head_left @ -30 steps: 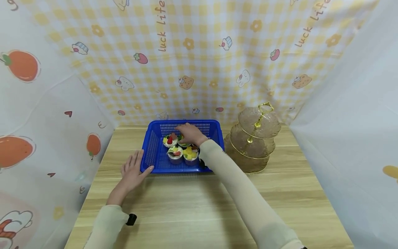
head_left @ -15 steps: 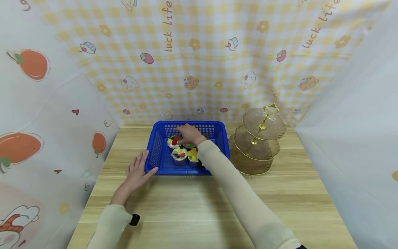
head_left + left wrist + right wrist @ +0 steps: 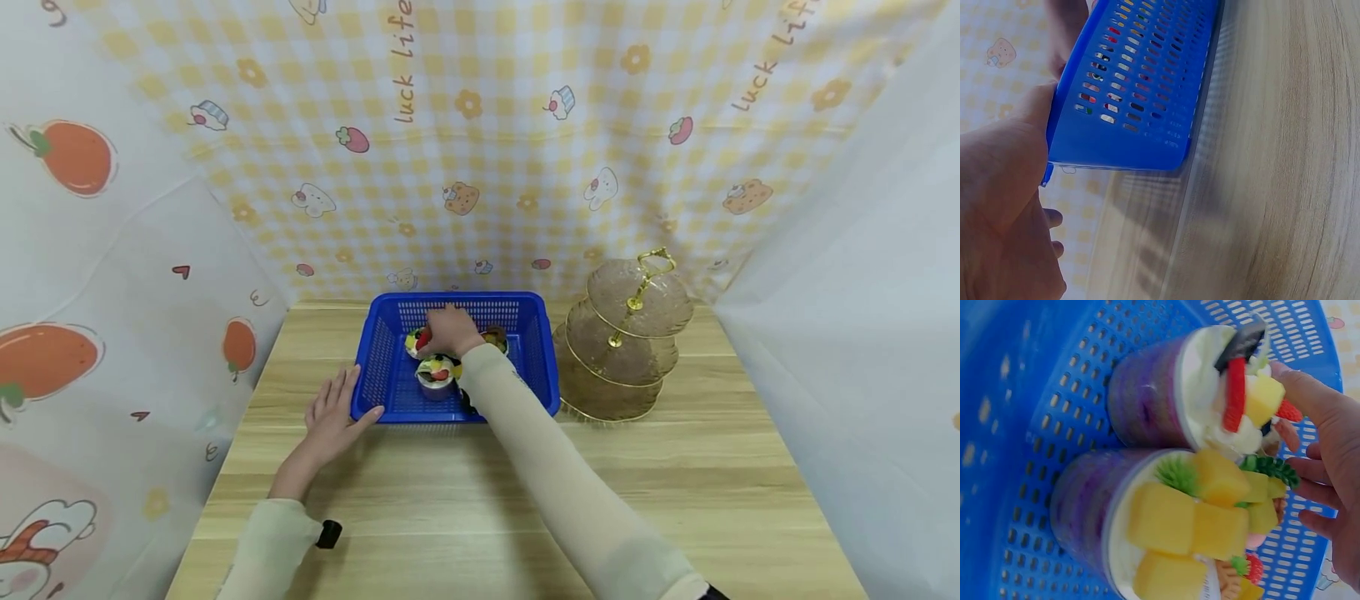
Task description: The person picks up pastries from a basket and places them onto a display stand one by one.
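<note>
Inside a blue plastic basket [image 3: 408,417] stand several dessert cups topped with cream and fruit pieces. My right hand [image 3: 452,330] reaches down among them, around the back left cup [image 3: 414,342]; its fingers look spread in the right wrist view. Closer to that camera are a purple-layered cup with yellow cubes [image 3: 1163,519] and another with a red stick and yellow piece [image 3: 1147,394]. My left hand [image 3: 330,429] rests on the basket's front left corner, thumb along the rim and fingers extended outside. Another cup [image 3: 495,337] shows right of my right hand.
A three-tier stand [image 3: 626,358] with translucent plates and a gold handle stands right of the basket, close beside it. Both are on a wood-grain table [image 3: 450,517]. A checked, printed curtain [image 3: 487,167] hangs behind, with white sheets on both sides.
My right hand has shifted slightly left and lower among the cups, its thumb drawn in nearer the back left cup. The left hand stays at the basket corner; the head view has shifted slightly.
</note>
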Demonstrator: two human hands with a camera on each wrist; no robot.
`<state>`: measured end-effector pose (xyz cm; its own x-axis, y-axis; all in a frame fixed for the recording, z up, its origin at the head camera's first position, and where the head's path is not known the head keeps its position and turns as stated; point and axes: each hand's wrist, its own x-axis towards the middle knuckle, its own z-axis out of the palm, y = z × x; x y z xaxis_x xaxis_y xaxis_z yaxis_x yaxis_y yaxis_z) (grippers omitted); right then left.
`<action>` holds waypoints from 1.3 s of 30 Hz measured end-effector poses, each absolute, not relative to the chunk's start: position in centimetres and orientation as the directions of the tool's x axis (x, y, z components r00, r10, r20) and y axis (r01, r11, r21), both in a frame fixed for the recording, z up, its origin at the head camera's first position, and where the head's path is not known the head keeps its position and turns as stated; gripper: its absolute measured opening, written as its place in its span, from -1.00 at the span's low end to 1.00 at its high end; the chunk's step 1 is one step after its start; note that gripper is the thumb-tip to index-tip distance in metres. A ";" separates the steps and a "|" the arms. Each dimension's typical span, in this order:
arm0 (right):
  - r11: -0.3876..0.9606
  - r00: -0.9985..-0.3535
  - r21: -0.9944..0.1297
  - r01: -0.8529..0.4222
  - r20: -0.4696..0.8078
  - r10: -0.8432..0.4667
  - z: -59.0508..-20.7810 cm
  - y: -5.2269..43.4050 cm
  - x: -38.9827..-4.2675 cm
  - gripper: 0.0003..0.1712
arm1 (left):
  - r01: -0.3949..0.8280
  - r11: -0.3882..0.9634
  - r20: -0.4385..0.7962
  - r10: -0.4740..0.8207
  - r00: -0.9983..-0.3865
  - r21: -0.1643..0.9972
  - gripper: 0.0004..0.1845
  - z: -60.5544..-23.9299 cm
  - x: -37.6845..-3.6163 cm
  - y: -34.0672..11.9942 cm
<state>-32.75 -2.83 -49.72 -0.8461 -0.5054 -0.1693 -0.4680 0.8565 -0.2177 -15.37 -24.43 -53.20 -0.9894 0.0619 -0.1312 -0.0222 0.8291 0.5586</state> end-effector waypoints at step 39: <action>0.920 -0.905 -0.083 -0.383 -0.166 -0.391 -51.4 -5.0 -32.0 -0.29 | -0.040 0.825 -0.134 0.043 -0.990 0.564 -0.04 -53.5 -15.2 -24.4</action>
